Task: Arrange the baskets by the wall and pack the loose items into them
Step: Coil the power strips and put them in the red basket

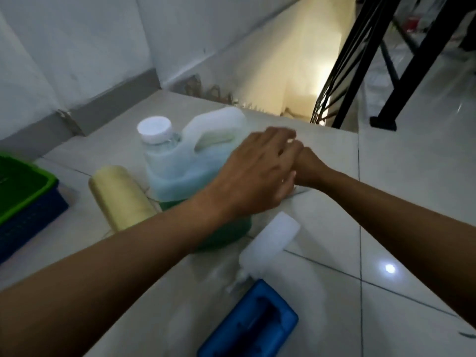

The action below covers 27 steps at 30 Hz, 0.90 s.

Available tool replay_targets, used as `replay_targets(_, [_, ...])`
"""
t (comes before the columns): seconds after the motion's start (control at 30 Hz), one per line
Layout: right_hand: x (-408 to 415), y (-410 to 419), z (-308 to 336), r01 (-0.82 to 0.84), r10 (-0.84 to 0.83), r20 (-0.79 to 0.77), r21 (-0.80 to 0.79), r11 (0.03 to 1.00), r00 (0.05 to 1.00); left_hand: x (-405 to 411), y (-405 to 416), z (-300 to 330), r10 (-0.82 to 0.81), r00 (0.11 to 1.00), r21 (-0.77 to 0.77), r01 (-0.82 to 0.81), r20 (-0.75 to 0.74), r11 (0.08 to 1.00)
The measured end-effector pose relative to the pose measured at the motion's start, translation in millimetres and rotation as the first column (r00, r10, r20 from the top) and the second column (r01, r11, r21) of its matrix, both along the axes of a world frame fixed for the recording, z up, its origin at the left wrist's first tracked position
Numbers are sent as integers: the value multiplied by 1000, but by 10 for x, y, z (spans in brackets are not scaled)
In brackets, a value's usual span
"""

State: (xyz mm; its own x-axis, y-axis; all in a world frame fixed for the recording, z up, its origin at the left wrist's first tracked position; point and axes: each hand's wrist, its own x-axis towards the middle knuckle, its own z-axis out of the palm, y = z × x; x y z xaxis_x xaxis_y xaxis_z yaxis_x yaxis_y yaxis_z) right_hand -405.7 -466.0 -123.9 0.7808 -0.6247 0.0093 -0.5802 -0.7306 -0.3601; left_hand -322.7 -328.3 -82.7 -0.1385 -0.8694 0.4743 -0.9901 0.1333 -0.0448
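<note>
The work area is a tiled floor [401,202] at the top of a stairwell, with a black railing [365,81] on the right. Two nested baskets, green basket [28,188] inside blue basket [31,222], sit at the left edge near the wall [77,47]. No loose item is in them as far as the view shows.

The loose items lie in the middle of the floor: a white jug [190,161] partly filled with bluish liquid and closed with a white cap, a cream spool [123,199] lying just beside it, a green object [226,230] under the left forearm that cannot be identified, a small white bottle [270,243] on its side, and a blue case [252,323] nearest the camera.

The left hand [257,171] reaches over the jug with fingers loosely spread, holding nothing visible. The right hand [306,166] lies partly behind it; whether it pinches anything cannot be told.

Risks noted:
- The open stair drop lies just beyond the jug; an item knocked forward could roll over the edge.
- The left forearm crosses low over the spool and the green object, and a sweep could push them.
- The jug is likely heavy with liquid; a one-handed lift by the handle could swing it into the spool.
- The glossy tiles probably let the bottle slide.
</note>
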Motion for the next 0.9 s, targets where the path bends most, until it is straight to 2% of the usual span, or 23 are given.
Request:
replay_targets(0.13, [-75, -59, -429, -34, 38, -170, 31, 999, 985, -76, -50, -538, -13, 1000, 148, 9, 28, 989])
replay_targets(0.3, [-15, -347, -740, -34, 41, -213, 39, 999, 976, -249, -394, -810, 114, 993, 336, -103, -14, 936])
replay_targets(0.4, [25, -514, -962, -83, 84, -248, 14, 996, 965, -272, -679, -976, 288, 957, 506, -255, 13, 824])
replay_targets(0.53, [94, -739, -1212, -84, 67, -309, -39, 996, 949, -222, -986, -1235, 466, 884, 678, -365, 37, 639])
replay_targets(0.67, [130, -863, -1336, -153, 91, -352, -155, 976, 932, -132, -1160, -1491, 597, 800, 716, -446, 51, 537])
replay_targets(0.77, [148, -882, -1403, -137, 59, -320, -227, 964, 946, -126, -1197, -1596, 581, 809, 688, -470, 86, 553])
replay_targets(0.9, [178, -871, -1390, -149, 62, -334, -242, 959, 941, -127, -1216, -1623, 554, 830, 683, -438, 57, 585])
